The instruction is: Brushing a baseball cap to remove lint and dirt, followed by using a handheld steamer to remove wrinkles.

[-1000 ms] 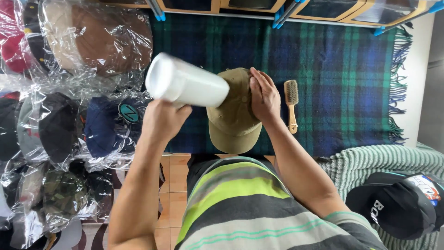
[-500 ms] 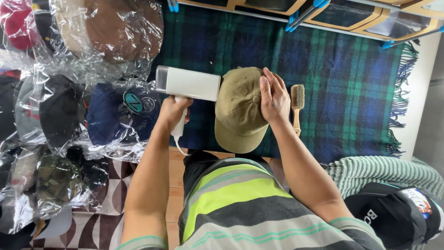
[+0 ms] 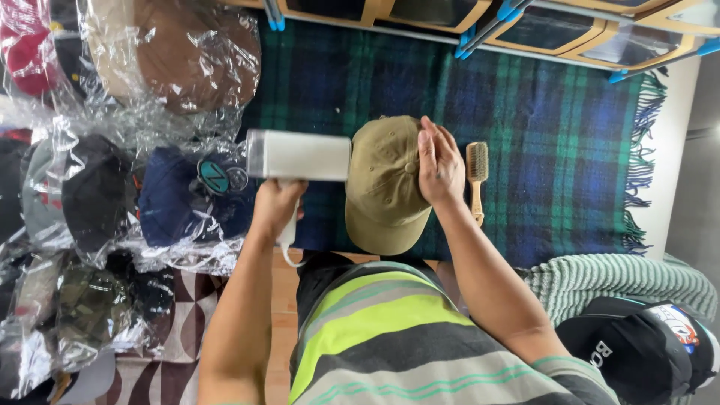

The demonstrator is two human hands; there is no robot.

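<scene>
An olive-tan cap [image 3: 386,184] lies on a dark green and blue plaid blanket [image 3: 540,135]. My right hand [image 3: 439,165] rests flat on the cap's right side, fingers together. My left hand [image 3: 276,206] grips the handle of a white handheld appliance [image 3: 300,155], a box-shaped steamer or dryer with a cord. Its head lies level and its right end is almost at the cap's left side. A small wooden brush [image 3: 476,176] lies on the blanket just right of my right hand.
Several caps in clear plastic bags [image 3: 120,187] are piled at the left. A black cap [image 3: 645,349] sits on a green striped cloth [image 3: 615,277] at lower right. Wood-framed panels [image 3: 525,22] stand along the blanket's far edge.
The white appliance has swung from a tilted, raised pose down to level, its end pointing at the cap's left side. My right hand stays on the cap.
</scene>
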